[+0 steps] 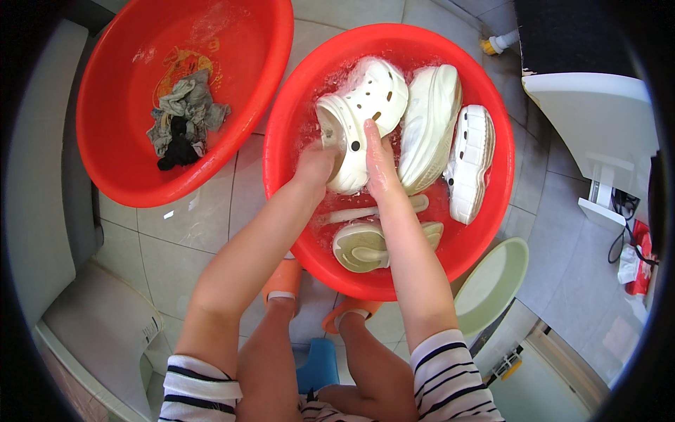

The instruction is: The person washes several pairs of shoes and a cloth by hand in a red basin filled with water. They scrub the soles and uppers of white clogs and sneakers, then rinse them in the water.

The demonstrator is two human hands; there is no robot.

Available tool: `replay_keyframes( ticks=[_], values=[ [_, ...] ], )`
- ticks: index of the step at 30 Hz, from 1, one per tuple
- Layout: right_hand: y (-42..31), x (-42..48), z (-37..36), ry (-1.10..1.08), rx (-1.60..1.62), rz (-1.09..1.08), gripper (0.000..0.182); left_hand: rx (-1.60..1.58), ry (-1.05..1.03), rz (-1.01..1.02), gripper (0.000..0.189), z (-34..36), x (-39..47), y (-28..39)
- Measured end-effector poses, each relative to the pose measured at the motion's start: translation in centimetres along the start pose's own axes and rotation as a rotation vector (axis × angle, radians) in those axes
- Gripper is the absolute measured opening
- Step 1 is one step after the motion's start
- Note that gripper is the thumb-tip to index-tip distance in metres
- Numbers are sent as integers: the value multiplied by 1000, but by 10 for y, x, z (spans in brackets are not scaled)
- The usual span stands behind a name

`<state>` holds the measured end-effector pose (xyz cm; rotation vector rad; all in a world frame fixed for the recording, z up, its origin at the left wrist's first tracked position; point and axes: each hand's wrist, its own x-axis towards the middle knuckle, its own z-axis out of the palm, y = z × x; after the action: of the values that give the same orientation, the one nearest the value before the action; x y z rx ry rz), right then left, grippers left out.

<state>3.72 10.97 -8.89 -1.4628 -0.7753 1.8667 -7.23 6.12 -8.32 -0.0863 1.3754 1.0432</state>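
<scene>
A white foam clog (pixel 364 111) is held between my two hands, over a round red plastic basin (pixel 495 232) with sudsy water. My left hand (pixel 315 164) grips it at the heel opening, its fingers partly hidden. On the clog's right side lies my right hand (pixel 381 163), thumb against the upper. Beside it in the basin rest a white shoe (pixel 430 126) on its side and another white clog (pixel 471 163). Below my hands, a pale-soled shoe (pixel 359 247) and a white long-handled brush (pixel 350 215) lie partly behind my right forearm.
A second red basin (pixel 118 105) at upper left holds wet grey and black cloths (pixel 187 105). A pale green basin (pixel 490 285) leans beside the main one. A blue plastic stool (pixel 319 364) is beneath me. White cabinetry (pixel 590 116) stands at right.
</scene>
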Motion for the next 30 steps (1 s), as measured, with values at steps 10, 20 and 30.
replay_keyframes(
  ticks=[10, 20, 30],
  values=[
    [54, 20, -25, 129, -192, 146, 79, 243, 295, -77, 32, -2, 60, -70],
    [20, -6, 3, 113, 196, 154, 73, 272, 250, 303, 55, 10, -11, -29],
    [-25, -43, -16, -276, 566, 80, 52, 475, 12, 837, 59, 6, -92, -6]
  ],
)
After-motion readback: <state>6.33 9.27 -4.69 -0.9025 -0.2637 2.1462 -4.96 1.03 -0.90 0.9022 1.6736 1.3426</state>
